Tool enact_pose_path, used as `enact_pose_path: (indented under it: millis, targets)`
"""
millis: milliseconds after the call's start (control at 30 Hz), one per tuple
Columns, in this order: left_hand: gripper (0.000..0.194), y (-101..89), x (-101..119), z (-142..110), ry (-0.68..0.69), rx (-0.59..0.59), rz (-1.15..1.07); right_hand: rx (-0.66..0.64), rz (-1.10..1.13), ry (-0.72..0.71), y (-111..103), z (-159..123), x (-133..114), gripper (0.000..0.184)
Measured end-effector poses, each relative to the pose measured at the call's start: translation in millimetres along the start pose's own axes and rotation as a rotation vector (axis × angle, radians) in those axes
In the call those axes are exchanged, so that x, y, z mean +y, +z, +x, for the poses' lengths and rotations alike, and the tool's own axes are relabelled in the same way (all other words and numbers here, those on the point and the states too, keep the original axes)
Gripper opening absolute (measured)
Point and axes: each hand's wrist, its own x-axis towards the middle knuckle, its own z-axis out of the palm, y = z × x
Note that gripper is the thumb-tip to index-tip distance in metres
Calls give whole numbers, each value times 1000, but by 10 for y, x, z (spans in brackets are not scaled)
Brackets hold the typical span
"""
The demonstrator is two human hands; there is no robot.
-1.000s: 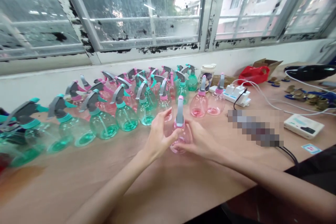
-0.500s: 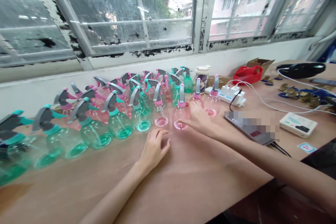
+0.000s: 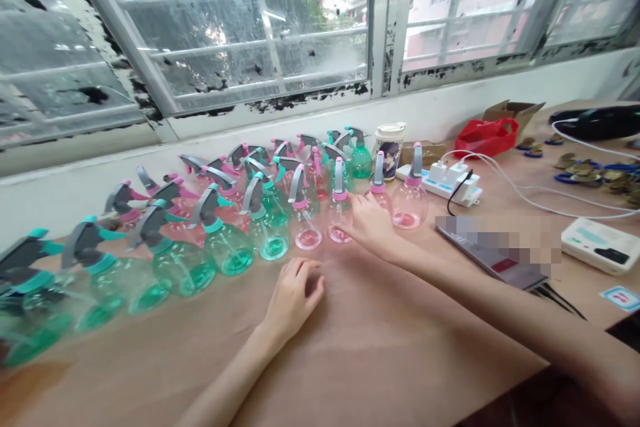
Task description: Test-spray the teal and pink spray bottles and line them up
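My right hand (image 3: 371,225) is wrapped around the right side of a clear pink spray bottle (image 3: 341,217) that stands upright on the table. Its grey trigger head points away, and the palm hides part of the bottle. My left hand (image 3: 295,293) lies on the brown tabletop with fingers loosely bent and thumb apart, holding nothing. Just left of the held bottle stands another pink spray bottle (image 3: 306,223), followed by a row of green spray bottles (image 3: 230,247). Two more pink ones, including a pink spray bottle (image 3: 410,203), stand beyond my right hand.
More pink and green bottles crowd behind the front row, below the window. To the right are a paper cup (image 3: 389,153), a power strip (image 3: 453,183) with cables, a red bag (image 3: 487,137), a phone-like device (image 3: 493,257) and a white box (image 3: 600,243).
My right hand has shifted the pink spray bottle slightly left, closer to the neighbouring pink one. My left hand stays on the table. The view has turned a little.
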Motion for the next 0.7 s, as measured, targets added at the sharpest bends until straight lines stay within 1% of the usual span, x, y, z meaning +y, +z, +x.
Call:
enact_pose_path:
  millis: [167, 267, 333, 433, 500, 600, 700]
  targets:
    - [13, -9, -12, 6, -21, 1, 23, -66, 3, 19, -32, 34, -8, 67]
    - [13, -23, -14, 9, -29, 6, 30, -76, 64, -4, -147, -19, 14, 66]
    - [13, -33, -11, 10, -33, 9, 34, -45, 134, -32, -254, -108, 70, 60]
    - [13, -42, -4, 14, -37, 12, 37, 38, 215, -71, -388, -271, 251, 40]
    - [13, -43, -2, 17, -39, 11, 36, 93, 246, -70, -425, -340, 419, 30]
    - [12, -38, -7, 21, -40, 9, 32, 185, 225, 26, -403, -331, 649, 33]
    - [12, -32, -16, 23, -43, 10, 31, 189, 218, 73, -330, -221, 764, 46]
